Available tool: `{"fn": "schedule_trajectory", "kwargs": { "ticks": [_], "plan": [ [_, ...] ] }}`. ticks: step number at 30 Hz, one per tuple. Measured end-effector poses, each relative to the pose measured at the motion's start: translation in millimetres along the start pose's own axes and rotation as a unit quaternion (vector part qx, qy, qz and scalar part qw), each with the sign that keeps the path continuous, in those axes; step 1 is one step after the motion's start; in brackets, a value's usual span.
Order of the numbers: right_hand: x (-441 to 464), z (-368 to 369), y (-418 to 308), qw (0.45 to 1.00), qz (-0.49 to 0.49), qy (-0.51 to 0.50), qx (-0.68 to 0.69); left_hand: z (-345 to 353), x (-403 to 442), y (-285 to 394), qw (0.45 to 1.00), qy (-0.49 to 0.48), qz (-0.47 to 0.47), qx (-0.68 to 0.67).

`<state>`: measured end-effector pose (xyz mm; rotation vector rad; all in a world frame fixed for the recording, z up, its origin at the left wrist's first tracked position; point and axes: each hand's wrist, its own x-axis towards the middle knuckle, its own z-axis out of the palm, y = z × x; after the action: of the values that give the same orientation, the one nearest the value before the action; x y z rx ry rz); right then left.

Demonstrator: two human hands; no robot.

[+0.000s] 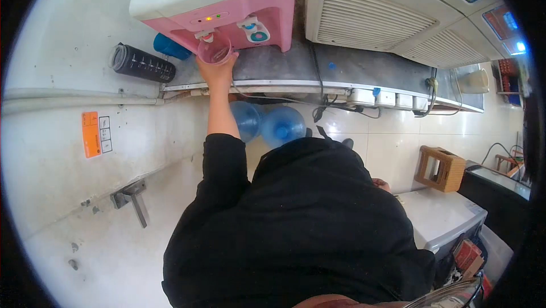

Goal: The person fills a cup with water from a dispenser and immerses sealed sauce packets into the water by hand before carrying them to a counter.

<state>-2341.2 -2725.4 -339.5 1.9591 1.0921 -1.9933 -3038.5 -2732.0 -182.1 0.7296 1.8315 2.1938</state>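
My left hand (218, 69) is wrapped round a clear pinkish cup (216, 52) and holds it under the red-marked tap (206, 36) of a pink and white water dispenser (250, 9). The tap's lower end is at the cup's mouth. Beside it is a second tap with a blue-green mark (259, 35). Left of the cup are a blue cup (170, 46) and a dark bottle with a clear lid (142, 63). Only a bit of my right hand (381, 184) shows, low at my right side, mostly hidden by my black clothing; its grip is not visible.
A grey counter (273, 66) carries the dispenser and a large beige machine (375, 18). Blue water jugs (283, 126) stand on the floor below. Cables and white sockets (387, 98) run along the counter edge. A woven stool (441, 168) stands at the right.
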Motion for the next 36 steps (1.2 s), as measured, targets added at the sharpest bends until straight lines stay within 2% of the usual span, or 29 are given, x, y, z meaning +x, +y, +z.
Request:
{"fn": "schedule_trajectory", "kwargs": {
  "ticks": [3,6,9,12,15,18,20,23,24,25,27,30,36],
  "plan": [
    [-1.1,-1.1,-4.0,1.000,0.005,0.011,-0.022,0.2,-4.5,6.9,0.995,0.027,0.008,0.100],
    [-3.2,-2.7,-8.9,1.000,0.007,0.004,-0.023,5.6,-16.6,23.0,0.993,0.035,-0.035,0.103],
    [-0.5,-2.5,-9.8,1.000,0.004,0.001,-0.017,-1.0,-29.3,25.2,0.994,-0.015,-0.069,0.079],
    [0.5,0.1,-15.2,0.999,-0.008,0.016,-0.036,-3.2,-54.5,27.1,0.971,0.006,-0.059,0.231],
    [9.4,-1.7,-15.7,0.999,-0.039,0.001,-0.034,28.8,-82.1,89.9,0.978,-0.072,-0.112,0.161],
    [9.0,0.4,-31.2,0.997,-0.081,-0.002,-0.015,42.7,-108.8,87.8,0.982,-0.133,-0.061,0.115],
    [6.5,3.4,-50.6,0.995,-0.094,0.021,-0.016,60.0,-118.7,102.2,0.970,-0.179,-0.023,0.162],
    [0.2,7.9,-82.8,0.969,-0.231,0.042,-0.082,87.9,-128.7,121.2,0.955,-0.250,-0.011,0.161],
    [6.2,5.6,-87.4,0.960,-0.238,0.076,-0.126,95.4,-131.6,125.7,0.950,-0.274,-0.015,0.150],
    [-34.7,24.0,-130.1,0.954,-0.233,0.104,-0.160,102.9,-133.6,130.4,0.947,-0.289,-0.013,0.141],
    [-35.9,24.7,-145.2,0.944,-0.298,0.106,-0.096,116.7,-137.9,137.8,0.939,-0.321,-0.011,0.122],
    [-76.4,38.4,-191.9,0.934,-0.330,0.120,-0.061,131.8,-140.2,139.4,0.933,-0.341,0.003,0.115],
    [-144.7,53.3,-242.8,0.904,-0.392,0.161,-0.058,144.5,-141.4,135.3,0.901,-0.396,0.105,0.140]
  ]
}}
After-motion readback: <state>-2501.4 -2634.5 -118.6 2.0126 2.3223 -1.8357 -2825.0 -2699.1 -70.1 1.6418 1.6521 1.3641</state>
